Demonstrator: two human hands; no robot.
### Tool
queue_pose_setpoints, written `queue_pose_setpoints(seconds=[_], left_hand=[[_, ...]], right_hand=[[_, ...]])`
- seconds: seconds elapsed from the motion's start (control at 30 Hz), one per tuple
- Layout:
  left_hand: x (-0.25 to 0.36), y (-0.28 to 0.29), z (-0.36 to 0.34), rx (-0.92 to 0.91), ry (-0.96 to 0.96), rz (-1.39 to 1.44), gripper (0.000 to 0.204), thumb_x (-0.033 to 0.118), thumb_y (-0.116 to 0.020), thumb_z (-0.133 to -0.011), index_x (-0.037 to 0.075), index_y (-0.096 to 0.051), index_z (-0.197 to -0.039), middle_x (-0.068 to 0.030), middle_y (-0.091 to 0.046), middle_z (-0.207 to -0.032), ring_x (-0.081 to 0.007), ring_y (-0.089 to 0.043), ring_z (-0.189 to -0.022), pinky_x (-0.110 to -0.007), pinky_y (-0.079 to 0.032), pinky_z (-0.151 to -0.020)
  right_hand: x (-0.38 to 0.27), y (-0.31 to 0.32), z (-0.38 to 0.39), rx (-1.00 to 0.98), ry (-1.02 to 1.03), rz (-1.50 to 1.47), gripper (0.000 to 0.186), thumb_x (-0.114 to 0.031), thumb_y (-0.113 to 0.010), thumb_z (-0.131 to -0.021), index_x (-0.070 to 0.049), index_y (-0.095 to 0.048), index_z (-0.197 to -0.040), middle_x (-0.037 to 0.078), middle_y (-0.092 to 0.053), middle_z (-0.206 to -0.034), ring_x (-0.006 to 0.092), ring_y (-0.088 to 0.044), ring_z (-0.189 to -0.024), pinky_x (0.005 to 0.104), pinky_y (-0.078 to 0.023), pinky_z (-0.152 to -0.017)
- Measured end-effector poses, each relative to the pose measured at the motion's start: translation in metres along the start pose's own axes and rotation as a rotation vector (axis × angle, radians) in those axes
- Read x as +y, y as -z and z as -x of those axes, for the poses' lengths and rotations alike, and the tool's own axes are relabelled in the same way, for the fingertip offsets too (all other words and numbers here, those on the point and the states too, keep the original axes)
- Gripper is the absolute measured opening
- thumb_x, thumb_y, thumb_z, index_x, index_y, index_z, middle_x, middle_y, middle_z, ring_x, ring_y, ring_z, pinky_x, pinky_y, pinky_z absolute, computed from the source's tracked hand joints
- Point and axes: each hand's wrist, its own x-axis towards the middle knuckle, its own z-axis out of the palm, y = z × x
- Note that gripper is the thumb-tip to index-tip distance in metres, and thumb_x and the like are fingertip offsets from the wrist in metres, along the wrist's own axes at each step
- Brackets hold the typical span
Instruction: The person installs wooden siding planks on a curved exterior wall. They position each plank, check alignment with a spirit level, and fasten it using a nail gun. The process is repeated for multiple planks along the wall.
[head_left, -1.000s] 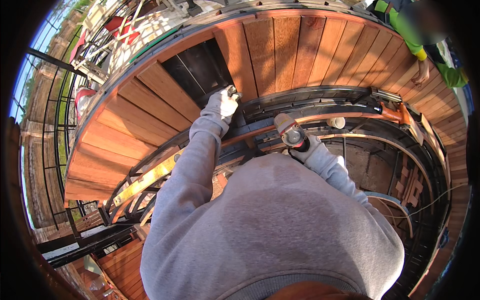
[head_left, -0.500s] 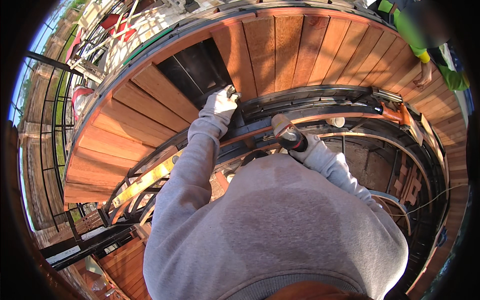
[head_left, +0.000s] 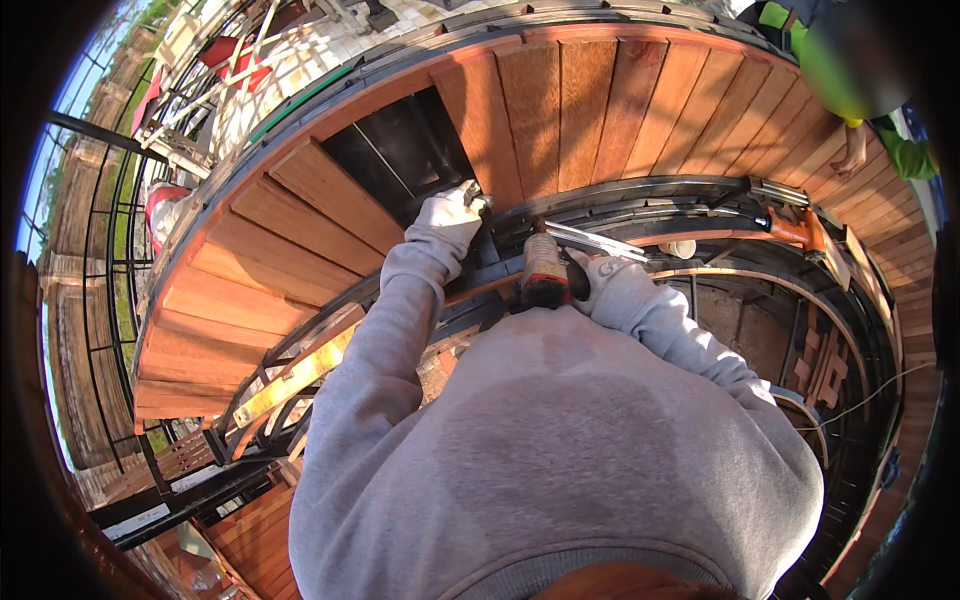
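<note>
My left hand (head_left: 450, 214), in a pale glove, is closed at the inner edge of the curved deck, by the lower corner of an uncovered dark section (head_left: 398, 148). Whatever its fingers pinch is too small to make out. A reddish-brown wooden plank (head_left: 478, 125) lies just beyond that hand. Close to my chest, my right hand (head_left: 594, 282), also gloved, is wrapped round a power drill (head_left: 543, 275) with a worn pale, red and black body. The drill's front end points toward the inner rim of the deck, to the right of my left hand.
A yellow level (head_left: 300, 378) leans along the inner frame at the left. An orange tool (head_left: 797, 232) and a pale cup (head_left: 682, 249) rest on the curved ledge to the right. A co-worker's hand (head_left: 850, 152) touches planks at the far right. Wood offcuts (head_left: 822, 372) lie below.
My right hand has drawn the drill to the left and turned its front end more straight ahead. My left hand has stayed at the same plank corner while the view shifted slightly.
</note>
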Motion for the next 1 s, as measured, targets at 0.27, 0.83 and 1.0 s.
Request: queue_pose_setpoints(seconds=[0.27,0.83,1.0], left_hand=[[-0.023,-0.023,0.0,0.083,0.028,0.079,0.04,0.026,-0.075,-0.091,0.003,-0.068,-0.123,-0.0193,-0.073,-0.112,-0.0342,-0.069,-0.107,-0.036,-0.054,-0.093],[-0.014,-0.015,0.003,0.091,0.045,0.165,0.041,0.02,-0.078,-0.089,0.002,-0.069,-0.124,-0.0168,-0.074,-0.115,-0.0233,-0.07,-0.107,-0.031,-0.053,-0.094],[-0.028,-0.027,-0.002,0.091,0.036,0.205,0.04,0.02,-0.079,-0.088,0.003,-0.07,-0.123,-0.0154,-0.075,-0.114,-0.0219,-0.071,-0.106,-0.031,-0.053,-0.093]], right_hand=[[-0.014,0.017,-0.008,-0.142,-0.064,0.084,0.083,-0.051,-0.058,-0.093,-0.007,-0.03,-0.158,0.02,-0.063,-0.133,0.0368,-0.061,-0.124,0.0452,-0.048,-0.105],[-0.011,0.003,-0.051,-0.167,0.065,0.41,0.084,-0.037,-0.066,-0.092,-0.009,-0.027,-0.16,0.018,-0.065,-0.13,0.0322,-0.067,-0.114,0.0441,-0.057,-0.091],[0.006,-0.006,-0.051,-0.1,0.123,0.432,0.085,-0.043,-0.067,-0.091,-0.01,-0.029,-0.159,0.017,-0.066,-0.125,0.0319,-0.068,-0.11,0.0439,-0.058,-0.087]])
